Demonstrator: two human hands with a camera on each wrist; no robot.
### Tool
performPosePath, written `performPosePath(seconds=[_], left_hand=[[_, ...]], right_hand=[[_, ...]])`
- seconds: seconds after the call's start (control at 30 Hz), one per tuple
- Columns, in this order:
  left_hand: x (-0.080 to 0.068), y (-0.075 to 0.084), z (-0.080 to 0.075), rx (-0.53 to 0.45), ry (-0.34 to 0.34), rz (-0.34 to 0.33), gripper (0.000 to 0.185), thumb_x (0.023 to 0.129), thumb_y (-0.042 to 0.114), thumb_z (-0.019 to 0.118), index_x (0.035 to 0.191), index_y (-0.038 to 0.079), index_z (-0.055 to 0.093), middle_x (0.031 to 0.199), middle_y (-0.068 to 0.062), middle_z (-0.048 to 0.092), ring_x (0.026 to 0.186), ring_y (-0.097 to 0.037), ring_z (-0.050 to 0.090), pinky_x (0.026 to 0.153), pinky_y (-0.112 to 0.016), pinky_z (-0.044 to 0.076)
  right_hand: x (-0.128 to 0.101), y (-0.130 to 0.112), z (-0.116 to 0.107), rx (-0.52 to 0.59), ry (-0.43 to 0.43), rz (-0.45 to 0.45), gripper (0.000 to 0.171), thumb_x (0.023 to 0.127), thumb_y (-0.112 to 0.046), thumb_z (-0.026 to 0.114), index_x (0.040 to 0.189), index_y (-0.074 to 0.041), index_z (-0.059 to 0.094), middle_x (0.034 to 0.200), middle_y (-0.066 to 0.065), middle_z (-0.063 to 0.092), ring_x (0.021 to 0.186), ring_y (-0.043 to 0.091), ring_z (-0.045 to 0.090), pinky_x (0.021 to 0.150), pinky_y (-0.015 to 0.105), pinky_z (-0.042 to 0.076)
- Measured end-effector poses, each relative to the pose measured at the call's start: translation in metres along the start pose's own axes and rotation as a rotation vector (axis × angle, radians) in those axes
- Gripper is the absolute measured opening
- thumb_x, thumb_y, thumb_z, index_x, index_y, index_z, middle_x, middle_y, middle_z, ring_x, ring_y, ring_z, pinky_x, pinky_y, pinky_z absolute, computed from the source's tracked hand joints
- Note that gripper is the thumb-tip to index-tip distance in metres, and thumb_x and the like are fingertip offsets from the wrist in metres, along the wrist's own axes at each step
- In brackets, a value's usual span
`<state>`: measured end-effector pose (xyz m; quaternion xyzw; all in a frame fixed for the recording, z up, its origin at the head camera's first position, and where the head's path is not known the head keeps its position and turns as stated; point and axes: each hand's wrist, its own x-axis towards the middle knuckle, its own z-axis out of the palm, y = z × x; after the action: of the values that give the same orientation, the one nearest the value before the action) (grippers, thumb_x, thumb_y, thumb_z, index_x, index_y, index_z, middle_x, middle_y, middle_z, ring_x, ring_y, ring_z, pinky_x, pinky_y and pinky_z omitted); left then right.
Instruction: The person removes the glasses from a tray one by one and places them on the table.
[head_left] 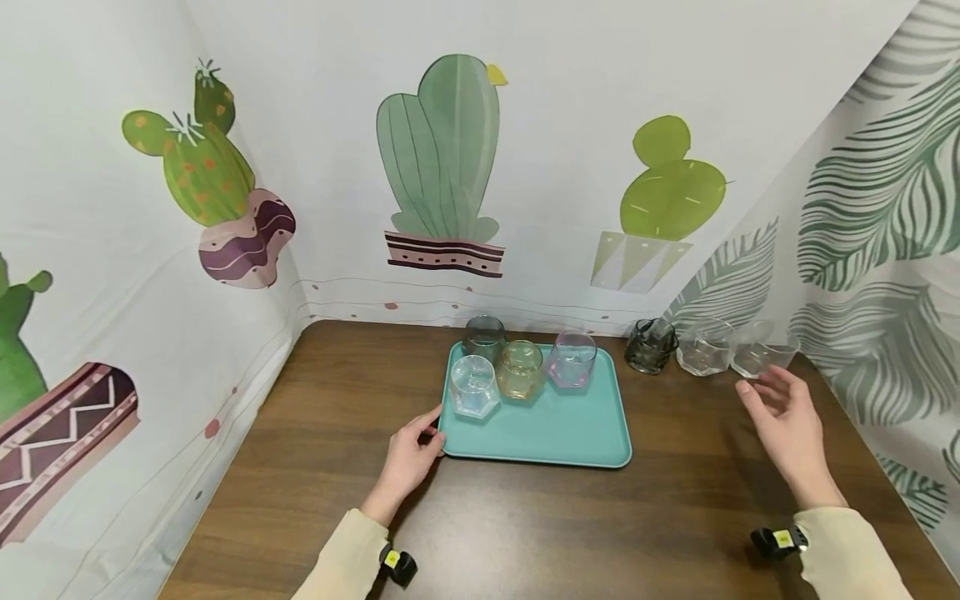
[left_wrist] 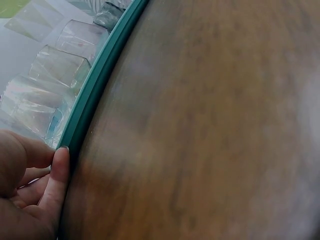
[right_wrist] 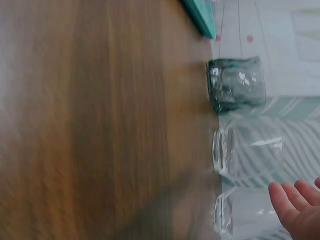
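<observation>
A turquoise tray (head_left: 540, 437) lies on the table, and my left hand (head_left: 411, 450) pinches its rim near the front left corner. On the tray stand a dark grey glass (head_left: 483, 335), a clear glass (head_left: 474, 390), an amber glass (head_left: 521, 371) and a pinkish glass (head_left: 572, 360). To the right of the tray, a dark glass (head_left: 651, 347) and two clear glasses stand in a row. My right hand (head_left: 787, 421) hovers by the outermost clear glass (head_left: 752, 357), fingers loosely bent and holding nothing; whether a fingertip touches it I cannot tell.
The other clear glass (head_left: 705, 350) stands close beside the outermost one. Behind the brown wooden table (head_left: 600, 533) hangs a white cloth (head_left: 555, 167) printed with cacti, and a leaf-patterned cloth (head_left: 877, 208) borders the right side.
</observation>
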<state>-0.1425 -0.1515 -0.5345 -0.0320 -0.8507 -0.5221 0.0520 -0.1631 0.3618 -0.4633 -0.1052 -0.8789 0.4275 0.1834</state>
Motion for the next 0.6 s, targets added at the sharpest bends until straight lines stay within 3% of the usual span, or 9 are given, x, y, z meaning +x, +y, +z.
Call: performPosePath(seconds=[0.2,0.43,0.6], left_hand=[[0.0,0.001,0.0,0.0,0.0,-0.007,0.046,0.086,0.002,0.063,0.131,0.007,0.056,0.104,-0.012,0.062,0.068,-0.01,0.062,0.056,-0.019,0.056],[0.001,0.0,0.001,0.013,-0.002,-0.037,0.046,0.086,0.004,0.063,0.131,0.011,0.056,0.105,-0.01,0.062,0.069,-0.01,0.062,0.057,-0.02,0.056],[0.001,0.0,0.001,0.02,-0.003,-0.036,0.046,0.086,0.004,0.063,0.132,0.01,0.055,0.104,-0.011,0.062,0.069,-0.011,0.063,0.057,-0.019,0.056]], right_hand=[[-0.013,-0.009,0.009,0.028,0.001,-0.056,0.06,0.089,-0.026,0.063,0.139,-0.005,0.037,0.125,0.019,0.051,0.098,-0.012,0.048,0.073,-0.002,0.038],[-0.025,-0.02,0.018,0.063,-0.009,-0.124,0.058,0.088,-0.021,0.065,0.137,-0.005,0.04,0.12,0.001,0.053,0.101,-0.009,0.049,0.076,0.0,0.04],[-0.031,-0.028,0.025,0.104,-0.04,-0.161,0.056,0.088,-0.016,0.065,0.138,-0.008,0.04,0.121,0.003,0.053,0.104,-0.006,0.05,0.078,0.002,0.041]])
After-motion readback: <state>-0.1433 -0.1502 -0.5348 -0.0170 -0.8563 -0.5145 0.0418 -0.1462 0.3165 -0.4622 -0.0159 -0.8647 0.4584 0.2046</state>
